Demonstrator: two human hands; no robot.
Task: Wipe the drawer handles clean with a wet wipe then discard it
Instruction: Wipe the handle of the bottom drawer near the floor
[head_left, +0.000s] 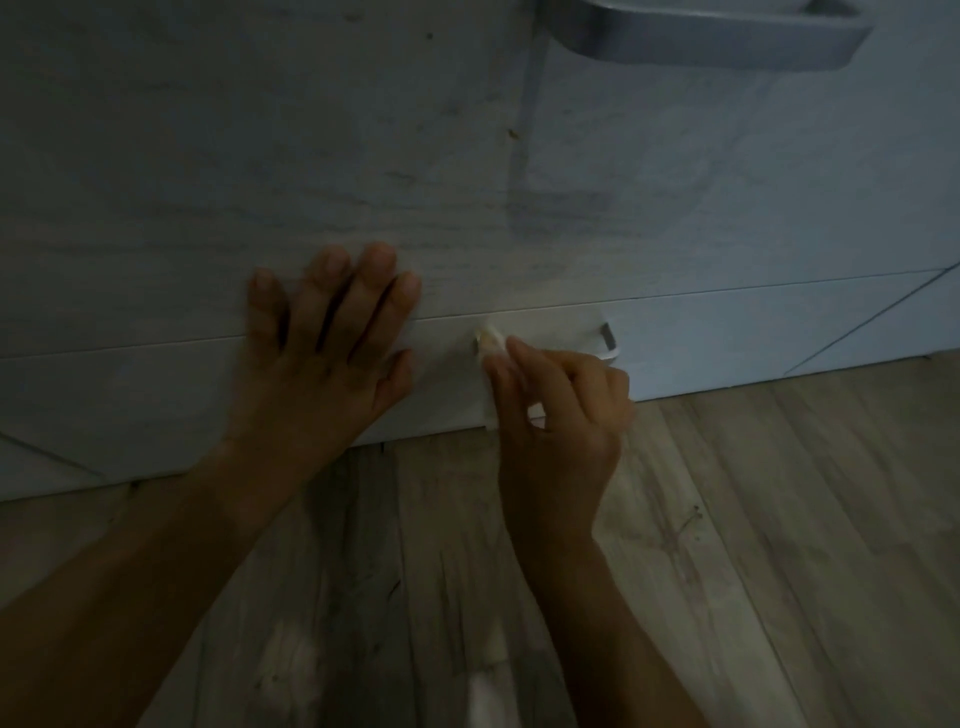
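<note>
Wet wipe, bunched and limp, is pinched by the right hand against the 9 o'clock end of the low drawer handle. At its 9 o'clock, the left hand lies spread on the drawer front. Light, soft and probably slippery, the wipe seems best held wadded at the fingertips.

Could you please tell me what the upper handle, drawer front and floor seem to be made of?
Upper handle: likely brushed metal, given its silver-grey matte sheen. Drawer front: probably laminate board, pale printed grain, matte. Floor: wood-look planks, laminate or vinyl perhaps; grain and seams show.
</note>
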